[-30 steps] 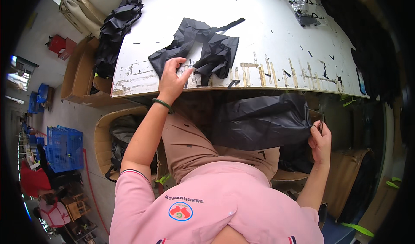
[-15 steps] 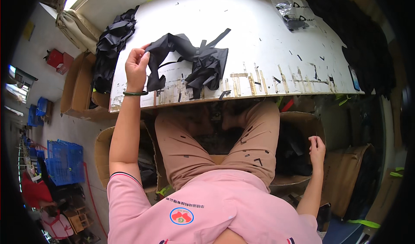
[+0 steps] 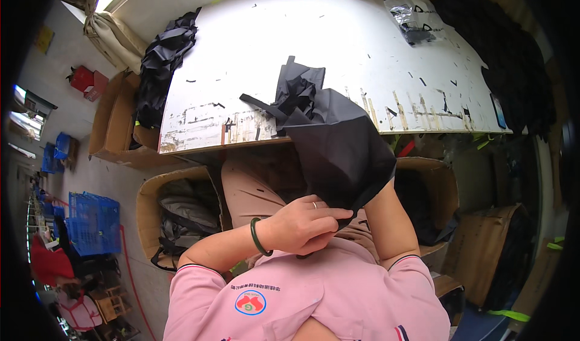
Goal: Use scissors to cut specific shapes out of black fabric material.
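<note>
A large piece of thin black fabric (image 3: pixel 344 141) hangs from the table's front edge toward my lap, spread and bulging. Its far end lies crumpled on the white table (image 3: pixel 254 51), with a narrow black strap (image 3: pixel 257 103) sticking out to the left. My left hand (image 3: pixel 307 223), with a ring and a dark green bangle, is in front of my chest and pinches the near edge of the fabric. My right forearm (image 3: pixel 389 223) comes up on the right side and runs behind the fabric, which hides the fingers of that hand.
Heaped black fabric lies at the table's left edge (image 3: pixel 166 63) and right side (image 3: pixel 513 57). A clear plastic bag (image 3: pixel 408 14) lies at the back right. Black scraps dot the tabletop. Open cardboard boxes (image 3: pixel 148 202) flank my legs; blue crates (image 3: pixel 93 223) stand at the far left.
My left hand has come from the table's left down to my chest, drawing the fabric off the edge toward me. My right hand has moved from beside the right box to behind the fabric.
</note>
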A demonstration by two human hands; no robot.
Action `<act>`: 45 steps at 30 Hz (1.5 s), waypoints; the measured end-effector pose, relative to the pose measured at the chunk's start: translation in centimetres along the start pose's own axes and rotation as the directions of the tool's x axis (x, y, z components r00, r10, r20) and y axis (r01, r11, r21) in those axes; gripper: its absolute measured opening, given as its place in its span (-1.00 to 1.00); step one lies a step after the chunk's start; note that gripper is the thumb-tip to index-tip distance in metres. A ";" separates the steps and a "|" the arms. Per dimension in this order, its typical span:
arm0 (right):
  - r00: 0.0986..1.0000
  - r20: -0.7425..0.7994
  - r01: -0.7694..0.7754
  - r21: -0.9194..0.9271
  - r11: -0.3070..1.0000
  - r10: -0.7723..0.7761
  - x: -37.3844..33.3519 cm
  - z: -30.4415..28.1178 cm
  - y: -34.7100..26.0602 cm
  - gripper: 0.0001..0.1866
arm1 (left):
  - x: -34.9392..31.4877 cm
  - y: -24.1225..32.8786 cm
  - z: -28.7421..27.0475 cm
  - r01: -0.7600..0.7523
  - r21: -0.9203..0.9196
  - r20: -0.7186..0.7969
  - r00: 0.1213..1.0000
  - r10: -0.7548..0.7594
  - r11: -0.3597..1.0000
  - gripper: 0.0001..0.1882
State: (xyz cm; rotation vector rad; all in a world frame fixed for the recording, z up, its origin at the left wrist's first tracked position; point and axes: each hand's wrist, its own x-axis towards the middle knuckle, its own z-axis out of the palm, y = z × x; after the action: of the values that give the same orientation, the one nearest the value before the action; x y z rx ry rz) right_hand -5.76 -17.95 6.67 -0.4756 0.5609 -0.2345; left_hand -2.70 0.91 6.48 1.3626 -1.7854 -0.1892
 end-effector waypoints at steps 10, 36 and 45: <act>0.859 0.422 0.364 -0.107 0.925 -0.290 -1.7 -11.9 -3.2 -0.65 | -8.4 -1.4 -2.8 0.549 0.164 -0.166 0.835 -0.525 0.820 -0.82; 0.767 0.614 0.546 -0.473 0.692 -0.185 -1.0 0.4 3.2 -0.57 | -3.6 -0.7 -9.0 -0.658 -0.748 -0.650 0.701 -0.294 0.085 -0.83; 0.844 0.498 0.456 -0.471 0.755 -0.200 -2.8 -0.5 4.6 -0.90 | -2.6 -2.2 -5.4 -0.599 -0.772 -0.623 0.642 -0.447 0.215 -0.88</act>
State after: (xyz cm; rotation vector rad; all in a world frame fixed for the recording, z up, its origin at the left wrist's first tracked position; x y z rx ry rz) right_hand -8.00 -13.16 5.28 -1.2024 0.0945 -0.2972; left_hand 2.72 4.20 7.13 0.1666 -0.5626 -0.4975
